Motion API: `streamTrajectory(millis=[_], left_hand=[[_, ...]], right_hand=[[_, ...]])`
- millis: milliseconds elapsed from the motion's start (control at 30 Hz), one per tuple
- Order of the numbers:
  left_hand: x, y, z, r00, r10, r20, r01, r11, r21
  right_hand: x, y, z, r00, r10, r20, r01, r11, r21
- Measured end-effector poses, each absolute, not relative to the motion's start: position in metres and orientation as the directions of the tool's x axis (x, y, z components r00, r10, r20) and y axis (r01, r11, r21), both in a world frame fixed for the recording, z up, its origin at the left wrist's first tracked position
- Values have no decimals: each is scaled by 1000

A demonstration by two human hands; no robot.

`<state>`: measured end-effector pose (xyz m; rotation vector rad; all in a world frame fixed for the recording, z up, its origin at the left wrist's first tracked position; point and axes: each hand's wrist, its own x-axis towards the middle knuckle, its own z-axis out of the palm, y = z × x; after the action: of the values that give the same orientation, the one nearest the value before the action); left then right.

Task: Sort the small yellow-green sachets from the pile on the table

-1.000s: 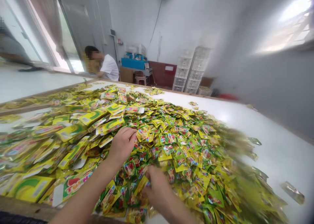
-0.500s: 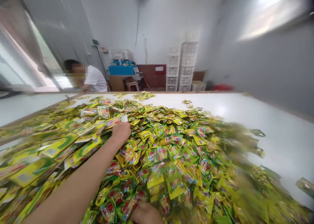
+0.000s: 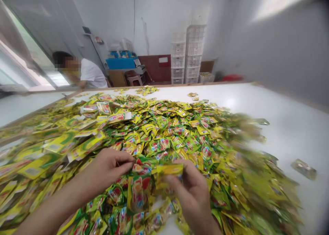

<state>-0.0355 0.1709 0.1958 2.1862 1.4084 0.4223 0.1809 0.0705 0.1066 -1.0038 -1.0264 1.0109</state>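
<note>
A big heap of small yellow-green sachets (image 3: 180,135) covers the white table (image 3: 288,125). My left hand (image 3: 108,168) is low over the near side of the heap, its fingers pinching the edge of a sachet with a red picture (image 3: 140,190). My right hand (image 3: 191,190) is beside it and holds up a small yellow sachet (image 3: 169,169) between thumb and fingers. Larger yellow flat packets (image 3: 56,145) lie piled to the left of my left arm.
A person in a white shirt (image 3: 88,75) sits at the table's far left corner. Stacked white crates (image 3: 189,55) and a blue box (image 3: 120,61) stand against the back wall. One stray sachet (image 3: 303,168) lies on the bare table at right.
My left hand has drawn back from the far part of the heap toward me. My right hand has risen from the frame's bottom edge with a yellow sachet in it.
</note>
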Motion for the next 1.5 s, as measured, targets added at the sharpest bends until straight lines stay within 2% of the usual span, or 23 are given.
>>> streamTrajectory(millis=[100, 167, 267, 367, 433, 467, 533, 600, 767, 867, 967, 1100, 1200, 1267, 1333, 1500], left_hand=[[-11, 143, 168, 539, 828, -152, 724, -364, 586], [0, 133, 150, 556, 818, -146, 700, -366, 614], [5, 122, 125, 567, 815, -120, 671, -372, 641], [2, 113, 108, 564, 815, -130, 663, -353, 661], [-1, 106, 102, 565, 814, -133, 650, -340, 680], [-1, 103, 100, 568, 813, -128, 639, -337, 691], [-2, 99, 99, 572, 811, -122, 614, -325, 720], [-1, 97, 98, 572, 808, -137, 590, -289, 754], [5, 97, 97, 579, 801, -155, 543, -237, 806], [6, 98, 95, 578, 800, -163, 508, -196, 839], [5, 98, 95, 558, 808, -188, 489, -137, 862], [1, 93, 94, 557, 803, -212, 392, -29, 920], [1, 75, 84, 618, 750, -235, 171, 164, 972], [7, 59, 68, 662, 717, -219, 10, 284, 959], [14, 43, 45, 604, 776, -182, -91, 294, 952], [22, 28, -3, 571, 804, -168, -196, 332, 923]], right_hand=[[197, 70, 113, 212, 949, 232, -73, 252, -965], [198, 69, 105, 146, 966, 212, 22, 211, -977], [196, 65, 88, 34, 995, 91, 102, 87, -991], [208, 59, 82, 25, 998, 51, 27, 50, -998], [229, 57, 87, 95, 994, 56, -7, 57, -998], [241, 57, 91, 167, 982, 83, 42, 77, -996], [260, 56, 100, 326, 919, 223, 282, 131, -950], [263, 52, 106, 344, 874, 343, 475, 153, -866], [209, 33, 91, -15, 947, 322, 429, 297, -853], [189, 26, 80, -158, 917, 367, 515, 394, -761], [192, 23, 85, -286, 910, 301, 613, 415, -673], [196, 25, 107, -335, 929, 155, 725, 360, -587], [193, 25, 114, -364, 925, 107, 751, 360, -554], [192, 26, 113, -429, 896, 110, 727, 415, -546], [192, 28, 110, -484, 867, 122, 691, 464, -555], [190, 33, 95, -373, 917, 142, 674, 373, -637]])
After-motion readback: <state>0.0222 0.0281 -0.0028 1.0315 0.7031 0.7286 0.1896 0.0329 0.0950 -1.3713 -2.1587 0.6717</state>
